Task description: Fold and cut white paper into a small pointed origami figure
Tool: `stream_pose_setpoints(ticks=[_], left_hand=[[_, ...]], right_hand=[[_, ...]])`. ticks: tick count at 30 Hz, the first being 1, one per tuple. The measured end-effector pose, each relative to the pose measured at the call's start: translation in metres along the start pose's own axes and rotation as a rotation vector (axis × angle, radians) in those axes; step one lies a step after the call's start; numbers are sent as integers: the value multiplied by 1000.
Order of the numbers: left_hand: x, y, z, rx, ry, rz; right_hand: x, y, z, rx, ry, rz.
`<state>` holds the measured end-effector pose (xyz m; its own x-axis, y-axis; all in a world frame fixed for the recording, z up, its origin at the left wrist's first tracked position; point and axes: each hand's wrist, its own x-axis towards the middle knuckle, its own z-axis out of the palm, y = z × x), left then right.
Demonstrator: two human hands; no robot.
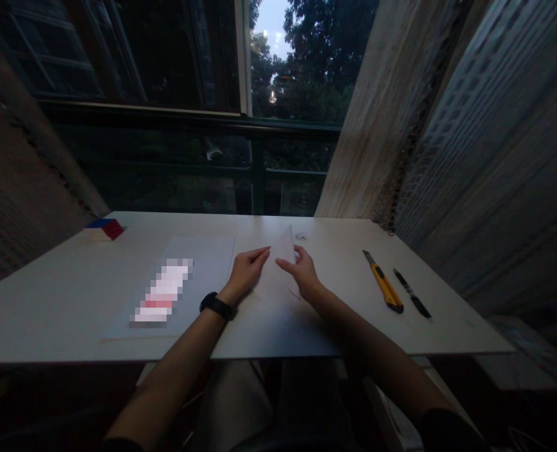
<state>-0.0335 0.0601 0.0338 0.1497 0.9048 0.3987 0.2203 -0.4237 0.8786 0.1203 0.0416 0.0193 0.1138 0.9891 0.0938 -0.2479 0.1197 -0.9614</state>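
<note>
Two bare forearms reach in from the near edge over the white table (47, 301), the left wrist wearing a dark watch (216, 306). The left hand (247, 271) lies mostly flat and open, fingers stretched out with their tips touching the left edge of a white sheet of paper (282, 248). The right hand (301, 273) is loosely curled at the paper's right edge; whether it pinches the paper or only touches it cannot be told in the dim light. The paper sits at the middle of the table between the two hands, its far part standing up as a pointed flap and its near part lying flat. Left of the hands lies a larger flat sheet (203, 251), and a coloured cube (103, 228) rests at the far left corner. Well to the right lie a yellow utility knife (382, 282) and, just beside it, a black pen (412, 293).
</note>
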Motion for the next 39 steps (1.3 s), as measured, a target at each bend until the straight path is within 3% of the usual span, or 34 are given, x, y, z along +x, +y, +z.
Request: stream_pose_setpoints(ticks=[8, 28, 32, 39], left_hand=[[-3, -1, 2, -100, -61, -86], [-5, 6, 4, -25, 20, 24], [-6, 10, 4, -31, 20, 4], [1, 10, 3, -271, 86, -196]], right_hand=[[5, -4, -6, -18, 38, -21], [2, -18, -3, -24, 24, -37], [8, -31, -7, -63, -91, 12], [26, -46, -15, -255, -503, 172]])
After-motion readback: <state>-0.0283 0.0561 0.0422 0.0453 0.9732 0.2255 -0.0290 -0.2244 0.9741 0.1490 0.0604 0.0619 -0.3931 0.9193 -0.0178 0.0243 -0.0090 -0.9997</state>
